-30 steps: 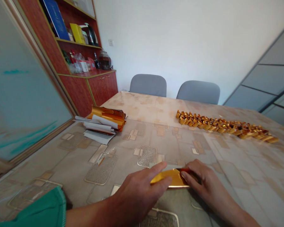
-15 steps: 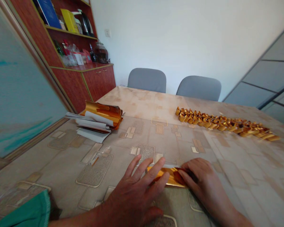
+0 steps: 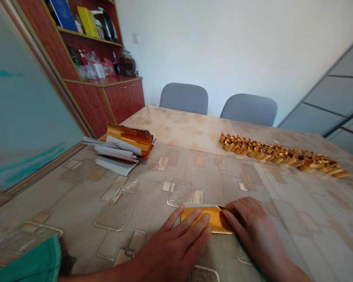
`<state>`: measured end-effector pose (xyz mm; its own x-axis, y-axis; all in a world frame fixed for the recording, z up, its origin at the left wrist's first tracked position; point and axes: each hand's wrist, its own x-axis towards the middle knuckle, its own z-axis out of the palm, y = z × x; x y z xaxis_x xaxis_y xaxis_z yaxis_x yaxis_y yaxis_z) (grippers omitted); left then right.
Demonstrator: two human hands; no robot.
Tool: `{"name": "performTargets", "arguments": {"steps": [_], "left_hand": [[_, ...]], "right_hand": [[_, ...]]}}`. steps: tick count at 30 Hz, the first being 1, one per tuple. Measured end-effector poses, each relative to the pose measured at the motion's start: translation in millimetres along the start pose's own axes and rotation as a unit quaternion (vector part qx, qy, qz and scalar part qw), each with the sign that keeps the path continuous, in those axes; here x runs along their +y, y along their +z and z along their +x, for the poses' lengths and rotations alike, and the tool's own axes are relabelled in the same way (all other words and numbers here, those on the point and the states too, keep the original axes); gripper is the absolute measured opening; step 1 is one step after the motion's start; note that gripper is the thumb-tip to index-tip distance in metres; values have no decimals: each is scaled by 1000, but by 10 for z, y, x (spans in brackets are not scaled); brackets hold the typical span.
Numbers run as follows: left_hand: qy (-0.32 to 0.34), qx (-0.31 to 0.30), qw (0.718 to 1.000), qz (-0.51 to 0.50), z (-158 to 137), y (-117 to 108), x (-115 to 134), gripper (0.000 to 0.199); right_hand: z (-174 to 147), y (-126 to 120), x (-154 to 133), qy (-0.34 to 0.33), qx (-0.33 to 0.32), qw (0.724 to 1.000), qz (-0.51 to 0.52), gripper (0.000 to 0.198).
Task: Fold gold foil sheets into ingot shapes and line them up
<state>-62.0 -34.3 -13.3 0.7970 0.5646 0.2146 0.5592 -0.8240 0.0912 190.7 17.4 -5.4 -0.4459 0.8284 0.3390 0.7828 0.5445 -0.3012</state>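
A folded strip of gold foil paper (image 3: 216, 218) lies on the table in front of me, a thin white edge showing along its far side. My left hand (image 3: 186, 239) rests with outstretched fingers on its left part. At the strip's right end, my right hand (image 3: 250, 223) pinches the paper between thumb and curled fingers; that end is partly hidden. To the left is a loose stack of gold foil sheets (image 3: 148, 147) with white backs, some curled. Rows of folded gold paper pieces (image 3: 264, 150) stand at the far right.
A patterned cloth covers the table (image 3: 153, 203). Behind its far edge stand two grey chairs (image 3: 184, 98) (image 3: 250, 109). A red-brown cabinet (image 3: 123, 98) with bottles and a kettle (image 3: 108, 27) is at the back left. A green cloth (image 3: 32, 260) shows at lower left.
My left hand has lowered and flattened onto the gold foil paper, its fingers drawn closer to me. My right hand keeps its hold at the right end.
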Motion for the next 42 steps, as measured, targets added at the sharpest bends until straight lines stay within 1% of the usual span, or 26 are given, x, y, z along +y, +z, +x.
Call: {"name": "performTargets", "arguments": {"steps": [3, 8, 13, 17, 24, 28, 32, 35, 38, 40, 42], "left_hand": [[-9, -16, 1000, -1, 14, -45, 6, 53], [-11, -37, 999, -14, 30, -61, -1, 61], [-10, -16, 999, -47, 15, -19, -25, 77], [-20, -12, 998, -65, -5, 4, -36, 81], [-25, -32, 998, -51, 1, 18, -37, 79], [-26, -25, 998, -44, 2, 17, -38, 77], [-28, -24, 998, -47, -1, 17, -39, 78], [-39, -27, 998, -49, -17, 77, -39, 73], [-38, -14, 998, -44, -42, 180, -42, 71], [-32, -6, 998, -48, -49, 221, -45, 74], [-32, -13, 998, -57, -40, 211, -49, 78]], "right_hand": [[-1, 4, -1, -18, 11, 1000, -12, 25], [-1, 13, -3, -20, 12, 999, -23, 25], [6, 11, -17, -24, 12, 999, -23, 25], [2, 28, -15, -23, 20, 999, -28, 24], [-18, 60, -10, -12, 8, 999, -31, 21], [-13, 58, -18, -18, 9, 999, -34, 21], [-7, 59, -10, -16, 14, 999, -33, 21], [-2, 59, 1, -13, 18, 999, -32, 21], [1, 61, -1, -13, 23, 999, -33, 20], [-2, 75, -8, -6, 21, 999, -29, 18], [-7, 100, -8, 9, 18, 1000, -19, 15]]}}
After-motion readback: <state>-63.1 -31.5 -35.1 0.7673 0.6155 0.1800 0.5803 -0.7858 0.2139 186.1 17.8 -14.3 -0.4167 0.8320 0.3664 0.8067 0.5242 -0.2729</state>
